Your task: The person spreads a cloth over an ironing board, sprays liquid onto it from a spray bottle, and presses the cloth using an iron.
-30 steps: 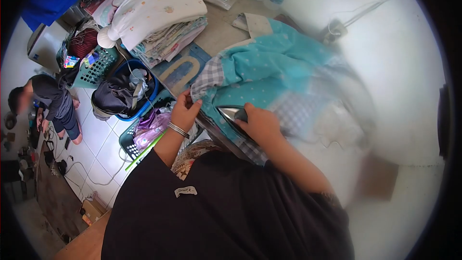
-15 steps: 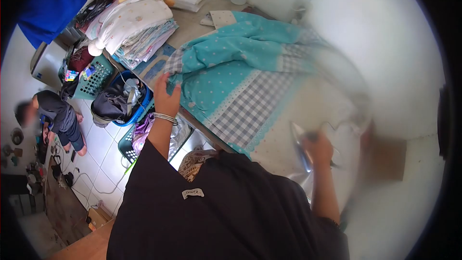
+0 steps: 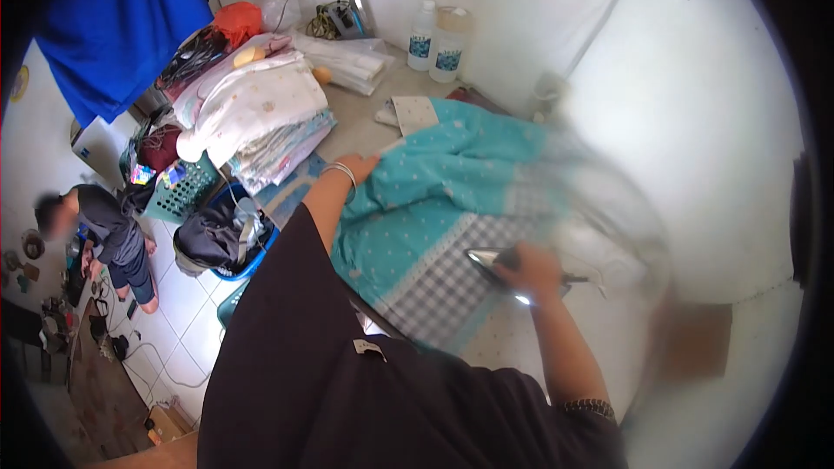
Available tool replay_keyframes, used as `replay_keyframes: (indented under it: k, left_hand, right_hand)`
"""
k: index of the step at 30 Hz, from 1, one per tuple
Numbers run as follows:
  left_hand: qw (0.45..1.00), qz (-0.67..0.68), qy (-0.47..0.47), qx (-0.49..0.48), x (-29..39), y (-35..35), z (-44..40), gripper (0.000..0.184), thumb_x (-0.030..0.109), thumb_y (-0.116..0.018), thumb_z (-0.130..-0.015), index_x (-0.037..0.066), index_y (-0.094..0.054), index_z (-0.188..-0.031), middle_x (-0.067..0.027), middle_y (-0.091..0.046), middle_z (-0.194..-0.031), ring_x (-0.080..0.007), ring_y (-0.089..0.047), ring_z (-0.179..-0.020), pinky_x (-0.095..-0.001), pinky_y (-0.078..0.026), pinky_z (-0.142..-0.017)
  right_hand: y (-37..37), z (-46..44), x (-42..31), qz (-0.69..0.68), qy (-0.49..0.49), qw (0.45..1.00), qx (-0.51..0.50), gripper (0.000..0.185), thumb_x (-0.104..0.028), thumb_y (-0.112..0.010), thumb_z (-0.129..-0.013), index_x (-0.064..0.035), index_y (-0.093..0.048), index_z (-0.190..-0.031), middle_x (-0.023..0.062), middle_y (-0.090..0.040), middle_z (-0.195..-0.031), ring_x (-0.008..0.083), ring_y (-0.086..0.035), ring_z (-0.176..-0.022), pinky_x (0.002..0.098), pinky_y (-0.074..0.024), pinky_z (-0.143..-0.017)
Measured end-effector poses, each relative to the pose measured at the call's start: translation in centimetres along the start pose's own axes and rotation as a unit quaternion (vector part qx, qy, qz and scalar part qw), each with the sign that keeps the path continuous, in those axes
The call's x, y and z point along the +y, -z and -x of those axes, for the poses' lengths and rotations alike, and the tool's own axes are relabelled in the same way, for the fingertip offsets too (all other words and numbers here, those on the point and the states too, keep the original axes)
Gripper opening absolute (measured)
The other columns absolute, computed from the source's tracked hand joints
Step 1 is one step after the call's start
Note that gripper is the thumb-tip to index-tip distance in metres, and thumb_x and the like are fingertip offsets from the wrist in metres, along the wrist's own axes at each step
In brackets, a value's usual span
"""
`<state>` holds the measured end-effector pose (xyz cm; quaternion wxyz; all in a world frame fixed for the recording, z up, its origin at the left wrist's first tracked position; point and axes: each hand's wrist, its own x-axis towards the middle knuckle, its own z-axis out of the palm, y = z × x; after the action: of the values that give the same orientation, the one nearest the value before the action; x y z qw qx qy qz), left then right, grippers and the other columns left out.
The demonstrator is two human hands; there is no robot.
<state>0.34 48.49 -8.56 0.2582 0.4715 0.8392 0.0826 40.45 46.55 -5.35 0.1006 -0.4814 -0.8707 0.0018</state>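
Observation:
A teal polka-dot cloth point(image 3: 434, 165) with grey gingham bands is spread over the work table, bunched in folds at its far side. My right hand point(image 3: 534, 274) is closed round the handle of a clothes iron point(image 3: 488, 259), whose shiny plate rests on the gingham band near the cloth's right part. At the cloth's left edge, my left hand point(image 3: 358, 165) grips the teal fabric by a fold; its fingertips are partly hidden there. A bracelet circles the left wrist.
A tall stack of folded fabric point(image 3: 261, 104) stands at the back left of the table. Two white bottles point(image 3: 447, 56) stand by the wall. Baskets of clothes point(image 3: 178, 195) are on the tiled floor, where a person point(image 3: 113, 234) sits at the left.
My right hand has moved the iron left and away from me, from the pale table cover onto the gingham band. My left hand has shifted farther along the cloth's left edge.

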Motion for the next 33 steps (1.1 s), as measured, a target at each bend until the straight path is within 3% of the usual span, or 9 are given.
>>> replay_keyframes:
  k: [5,10,13,16,21,26,30,31,33]
  left_hand:
    - [0.994,-0.027,-0.017,-0.105,0.6,-0.5,-7.4,0.080,0.067,-0.029,-0.078,-0.001,-0.057,-0.111,-0.0247,-0.049,-0.120,-0.0353,-0.047,-0.113,-0.0378,-0.033,-0.097]
    - [0.989,0.052,-0.080,-0.111,4.0,-0.7,-11.8,0.082,0.069,-0.040,-0.073,-0.002,-0.055,-0.112,-0.0249,-0.050,-0.118,-0.0345,-0.050,-0.109,-0.0367,-0.037,-0.094]
    - [0.996,-0.052,-0.016,-0.075,8.6,0.2,-10.5,0.078,0.061,-0.054,-0.070,0.008,-0.043,-0.127,-0.0152,-0.045,-0.128,-0.0275,-0.045,-0.117,-0.0418,-0.035,-0.096]
    - [0.998,-0.047,0.019,0.028,10.9,-0.3,-10.7,0.067,0.054,-0.052,-0.075,0.010,-0.045,-0.125,-0.0122,-0.045,-0.128,-0.0251,-0.043,-0.119,-0.0437,-0.036,-0.094]
    - [0.985,0.117,-0.069,0.109,11.5,-0.9,-16.6,0.046,0.033,-0.045,-0.082,0.008,-0.045,-0.121,-0.0197,-0.048,-0.122,-0.0337,-0.047,-0.113,-0.0410,-0.038,-0.092]
    - [0.842,0.280,-0.228,0.401,16.9,12.1,-13.6,0.036,0.031,-0.045,-0.083,0.000,-0.050,-0.101,-0.0268,-0.055,-0.102,-0.0414,-0.052,-0.096,-0.0432,-0.042,-0.083]
    - [0.703,0.295,-0.401,0.508,22.2,18.9,-5.8,0.037,0.023,-0.049,-0.085,-0.006,-0.050,-0.108,-0.0284,-0.058,-0.092,-0.0406,-0.057,-0.088,-0.0407,-0.045,-0.076]
    - [0.704,0.291,-0.402,0.508,22.1,19.1,-4.8,0.037,0.023,-0.049,-0.085,-0.006,-0.050,-0.108,-0.0284,-0.058,-0.092,-0.0406,-0.057,-0.088,-0.0407,-0.045,-0.076]
    - [0.829,0.220,-0.424,0.291,21.3,18.6,-2.9,0.052,0.046,-0.047,-0.081,0.000,-0.053,-0.105,-0.0260,-0.056,-0.102,-0.0390,-0.053,-0.098,-0.0407,-0.042,-0.085]
  right_hand:
    - [-1.8,-8.2,-4.5,0.012,0.148,0.988,-0.031,0.040,-0.041,-0.067,-0.066,-0.0092,-0.053,-0.084,0.0097,-0.060,-0.075,0.0286,-0.059,-0.069,0.0398,-0.0431,-0.063]
    - [-4.1,-14.6,-7.0,-0.018,0.066,0.998,0.000,0.040,-0.041,-0.069,-0.063,-0.0099,-0.053,-0.082,0.0118,-0.060,-0.075,0.0307,-0.059,-0.071,0.0422,-0.0436,-0.061]
    - [-3.5,-15.0,-7.1,-0.019,0.042,0.997,-0.060,0.039,-0.043,-0.066,-0.067,-0.0100,-0.054,-0.084,0.0102,-0.061,-0.073,0.0288,-0.060,-0.069,0.0400,-0.0437,-0.063]
    - [-2.0,-12.5,-6.7,-0.024,0.155,0.980,-0.119,0.035,-0.042,-0.065,-0.067,-0.0105,-0.055,-0.078,0.0099,-0.061,-0.069,0.0274,-0.060,-0.065,0.0391,-0.0433,-0.060]
    - [-2.3,-8.2,-6.0,-0.027,0.209,0.972,-0.099,0.031,-0.040,-0.065,-0.065,-0.0117,-0.053,-0.070,0.0075,-0.058,-0.063,0.0229,-0.059,-0.058,0.0366,-0.0418,-0.056]
    - [-3.7,-10.7,-6.3,-0.043,0.240,0.970,-0.010,0.035,-0.042,-0.067,-0.062,-0.0118,-0.052,-0.071,0.0051,-0.056,-0.063,0.0223,-0.058,-0.058,0.0361,-0.0419,-0.058]
    - [-5.5,-16.3,-7.6,-0.015,0.245,0.969,-0.007,0.039,-0.045,-0.064,-0.068,-0.0096,-0.053,-0.078,0.0072,-0.058,-0.068,0.0253,-0.058,-0.062,0.0364,-0.0419,-0.059]
    - [-5.6,-17.6,-8.1,-0.001,0.229,0.973,-0.011,0.039,-0.044,-0.064,-0.068,-0.0094,-0.053,-0.081,0.0077,-0.059,-0.070,0.0259,-0.059,-0.063,0.0365,-0.0425,-0.060]
    - [-5.8,-19.8,-9.4,-0.009,0.167,0.986,-0.005,0.038,-0.043,-0.064,-0.069,-0.0094,-0.053,-0.082,0.0085,-0.060,-0.071,0.0263,-0.060,-0.065,0.0365,-0.0433,-0.060]
